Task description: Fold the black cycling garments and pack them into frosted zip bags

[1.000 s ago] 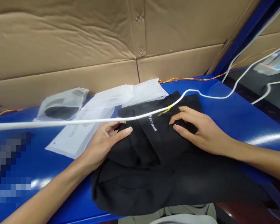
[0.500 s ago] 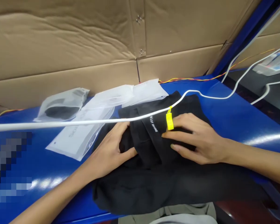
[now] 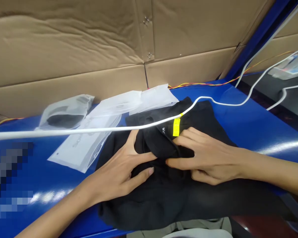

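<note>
- Black garment (image 3: 149,205), its front fold (image 3: 161,143) now curled over, hides most of the white lettering (image 3: 163,130) that was readable half a second earlier; both hands have shifted nearer to each other and toward the wearer.
- Spread out on the blue desk (image 3: 260,125), the dark cloth reaches the near edge, just above the person's pale clothing (image 3: 201,226).
- Left hand (image 3: 121,168) lies on the cloth with fingers open, the index tip touching the fold and the thumb apart from it.
- Right hand (image 3: 211,155) bends its fingers against the other side of the fold; whether they grip the cloth cannot be told.
- Overhead, a white cable (image 3: 89,131) crosses the scene, and a yellow tag (image 3: 176,127) hangs from it near the right hand's knuckles.
- Behind the garment, two frosted bags (image 3: 116,102) (image 3: 154,99) lie side by side; a printed bag (image 3: 74,148) sits at the left, beside another bag (image 3: 66,114) with something dark inside.
- Brown cardboard (image 3: 64,43) walls the desk's far side, with red and yellow wires (image 3: 201,84) along its foot.
- Farther right, a clear container (image 3: 289,67) rests on a dark surface (image 3: 260,84).
</note>
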The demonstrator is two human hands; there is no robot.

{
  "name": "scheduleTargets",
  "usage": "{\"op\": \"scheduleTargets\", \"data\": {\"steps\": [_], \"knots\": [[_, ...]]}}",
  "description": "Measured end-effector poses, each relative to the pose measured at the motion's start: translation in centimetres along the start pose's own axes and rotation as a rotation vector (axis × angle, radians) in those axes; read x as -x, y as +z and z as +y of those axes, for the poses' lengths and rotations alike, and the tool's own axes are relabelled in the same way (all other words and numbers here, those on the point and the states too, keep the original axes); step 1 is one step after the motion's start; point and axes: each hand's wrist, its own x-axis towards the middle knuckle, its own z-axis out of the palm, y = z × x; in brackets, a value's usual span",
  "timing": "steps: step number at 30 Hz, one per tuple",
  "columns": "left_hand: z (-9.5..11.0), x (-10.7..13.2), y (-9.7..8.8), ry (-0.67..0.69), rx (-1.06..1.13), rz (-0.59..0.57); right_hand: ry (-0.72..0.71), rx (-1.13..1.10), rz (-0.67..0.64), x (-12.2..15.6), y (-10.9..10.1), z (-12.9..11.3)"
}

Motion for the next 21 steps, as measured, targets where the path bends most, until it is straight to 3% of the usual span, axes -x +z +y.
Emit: {"op": "scheduleTargets", "data": {"steps": [3, 6, 10, 13, 17, 21], "knots": [[-0.8, 0.0, 0.0, -0.062, 0.018, 0.067, 0.021, -0.101, 0.111, 0.4, 0.0, 0.3], [-1.5, -0.4, -0.6, -0.206, 0.138, 0.161, 0.063, -0.276, 0.24, 1.0, -0.4, 0.6], [-1.9, -1.0, -1.3, -0.285, 0.37, 0.152, 0.248, -0.406, 0.368, 1.3, -0.7, 0.7], [-1.9, -1.1, -1.0, -0.302, 0.527, 0.229, 0.417, -0.4, 0.463, 1.2, -0.6, 0.8], [-2.1, -1.0, -0.5, -0.355, 0.781, 0.318, 0.656, -0.429, 0.483, 1.1, -0.9, 1.1], [-1.9, -1.0, -0.8, -0.432, 0.824, 0.369, 0.804, -0.754, 0.473, 0.9, -1.4, 1.9]]}}
